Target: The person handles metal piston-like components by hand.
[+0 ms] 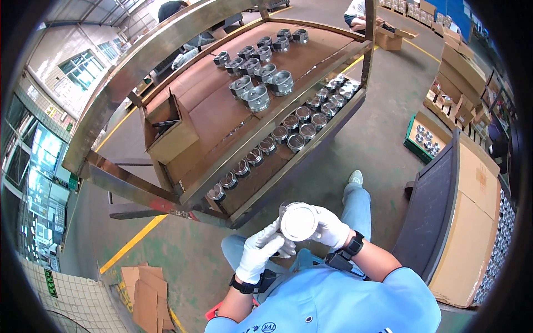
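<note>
A silvery engine piston [298, 221] is held up in front of my body, its round, flat crown facing up. My right hand [331, 226], in a white glove, grips its right side, with the fingers partly hidden behind it. From the lower left, my gloved left hand [261, 248] closes its fingers against the piston's left edge. Beyond my hands stands a metal-framed cart. Several pistons [256, 99] stand in rows on its brown upper deck [222, 119], and more pistons [279, 133] line the lower shelf along its near side.
An open cardboard box [172, 133] sits at the deck's left end. To my right is a dark-sided cart [430, 208] with cardboard on it. A green crate [413, 141] of pistons lies beyond. Flattened cardboard [150, 299] rests on the floor at left. Another person [358, 14] is at the far right.
</note>
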`<state>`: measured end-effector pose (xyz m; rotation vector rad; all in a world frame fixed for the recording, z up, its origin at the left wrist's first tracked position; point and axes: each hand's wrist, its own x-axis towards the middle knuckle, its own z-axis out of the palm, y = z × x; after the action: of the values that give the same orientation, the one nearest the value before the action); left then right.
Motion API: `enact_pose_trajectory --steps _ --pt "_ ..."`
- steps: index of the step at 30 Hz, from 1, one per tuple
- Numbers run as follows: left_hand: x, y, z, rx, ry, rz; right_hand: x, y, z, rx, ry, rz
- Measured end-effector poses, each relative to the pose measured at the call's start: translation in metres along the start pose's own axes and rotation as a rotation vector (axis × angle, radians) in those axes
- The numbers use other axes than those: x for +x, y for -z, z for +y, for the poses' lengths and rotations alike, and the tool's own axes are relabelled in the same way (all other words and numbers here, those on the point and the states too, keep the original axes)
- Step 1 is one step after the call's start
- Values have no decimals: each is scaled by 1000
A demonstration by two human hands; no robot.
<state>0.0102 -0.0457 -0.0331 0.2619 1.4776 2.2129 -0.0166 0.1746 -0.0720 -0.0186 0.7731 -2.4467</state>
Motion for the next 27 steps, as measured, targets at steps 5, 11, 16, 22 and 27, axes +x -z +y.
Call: enact_pose_trajectory --steps 5,11,16,22,27 --pt "-6 6 -6 -4 -6 86 -7 -8 -9 -76 -68 -22" --pt "1 -6 0 -56 61 124 -4 -23 -28 -550 -14 155" --pt "10 -18 -5 -740 222 -261 0 -50 -49 -1522 557 -197" --pt "9 -17 -9 -792 85 -194 -5 -69 -61 -1404 632 -3" --pt "9 -30 -2 -600 -44 68 -11 -70 -55 -1505 875 -73"
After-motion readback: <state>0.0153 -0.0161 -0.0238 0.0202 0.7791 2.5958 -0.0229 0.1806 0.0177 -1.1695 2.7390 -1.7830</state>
